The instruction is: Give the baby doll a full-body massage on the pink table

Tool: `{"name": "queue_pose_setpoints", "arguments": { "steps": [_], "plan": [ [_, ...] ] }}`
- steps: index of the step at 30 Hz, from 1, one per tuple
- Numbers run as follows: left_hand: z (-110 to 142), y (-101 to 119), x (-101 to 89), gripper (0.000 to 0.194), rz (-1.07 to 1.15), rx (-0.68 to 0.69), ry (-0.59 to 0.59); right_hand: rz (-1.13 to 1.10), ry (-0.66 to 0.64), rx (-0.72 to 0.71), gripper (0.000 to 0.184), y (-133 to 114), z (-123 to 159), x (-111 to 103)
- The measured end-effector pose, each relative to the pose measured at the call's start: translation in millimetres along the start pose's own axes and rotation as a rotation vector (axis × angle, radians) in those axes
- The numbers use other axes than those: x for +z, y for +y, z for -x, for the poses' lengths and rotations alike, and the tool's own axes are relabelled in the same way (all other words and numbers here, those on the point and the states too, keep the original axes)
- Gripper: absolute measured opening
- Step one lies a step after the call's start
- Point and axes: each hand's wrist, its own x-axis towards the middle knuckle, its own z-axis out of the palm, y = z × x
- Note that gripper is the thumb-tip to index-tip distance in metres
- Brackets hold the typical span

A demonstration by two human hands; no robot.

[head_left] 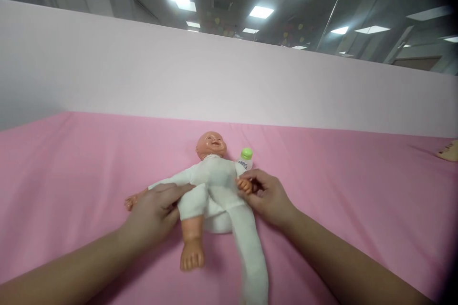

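Observation:
A baby doll (219, 174) in a white fabric body lies on its back on a pink sheet, its head away from me. My left hand (153, 209) is closed on the doll's bent leg (193, 202), whose bare foot points toward me. At the doll's other side, my right hand (270, 198) pinches its small plastic hand (244, 186). The other leg (252, 248) stretches down toward me, covered in white. Under the hips, between the legs, shows a white piece (219, 223) that I cannot identify. Beside the doll's shoulder is a clear bottle (246, 158) with a green cap.
The pink sheet (350, 190) spreads over the surface on both sides. A white wall (214, 76) stands behind it, with glass (229, 5) above showing ceiling lights. At the far right edge lies part of a beige object (448, 151), its kind unclear.

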Motion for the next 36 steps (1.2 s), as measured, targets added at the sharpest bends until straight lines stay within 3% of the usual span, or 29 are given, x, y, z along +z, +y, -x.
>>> {"name": "queue_pose_setpoints", "arguments": {
  "steps": [2,4,6,9,11,14,17,20,25,28,31,36],
  "plan": [
    [-6.6,3.6,-4.2,0.031,-0.015,-0.209,-0.097,0.090,-0.079,-0.150,0.017,-11.3,4.3,8.9],
    [-10.8,6.8,-6.0,0.032,-0.022,-0.318,-0.138,0.173,-0.104,-0.281,0.019,-20.1,7.6,12.8],
    [-11.8,5.2,-5.0,0.034,-0.010,-0.308,-0.118,0.202,-0.102,-0.372,0.025,-26.0,10.1,12.7],
    [-7.7,-6.1,0.0,0.035,0.027,-0.153,-0.039,0.197,-0.088,-0.423,0.029,-28.8,11.6,8.8],
    [-2.5,-13.8,3.5,0.036,0.047,-0.001,0.012,0.179,-0.059,-0.351,0.026,-26.1,10.2,4.2],
    [5.6,-14.2,6.2,0.038,0.093,0.236,0.048,0.139,0.081,-0.102,0.027,-14.2,3.7,-6.7],
    [11.6,1.3,6.2,0.042,0.207,0.448,0.005,0.058,0.254,0.110,0.043,8.2,-7.6,-22.7],
    [15.0,22.1,7.2,0.046,0.343,0.551,-0.085,0.046,0.345,0.280,0.047,37.0,-20.2,-40.9],
    [17.6,37.0,14.1,0.050,0.365,0.603,-0.161,0.151,0.194,0.530,0.036,72.3,-31.9,-61.1],
    [17.7,33.6,15.4,0.049,0.379,0.599,-0.113,0.146,0.211,0.518,0.038,73.1,-31.7,-62.2],
    [17.2,27.0,13.2,0.047,0.343,0.540,-0.031,0.107,0.272,0.390,0.044,59.7,-26.3,-53.3],
    [7.6,13.9,10.7,0.026,0.146,0.191,-0.001,-0.013,0.230,0.164,0.056,24.0,-8.6,-17.5]
  ]
}}
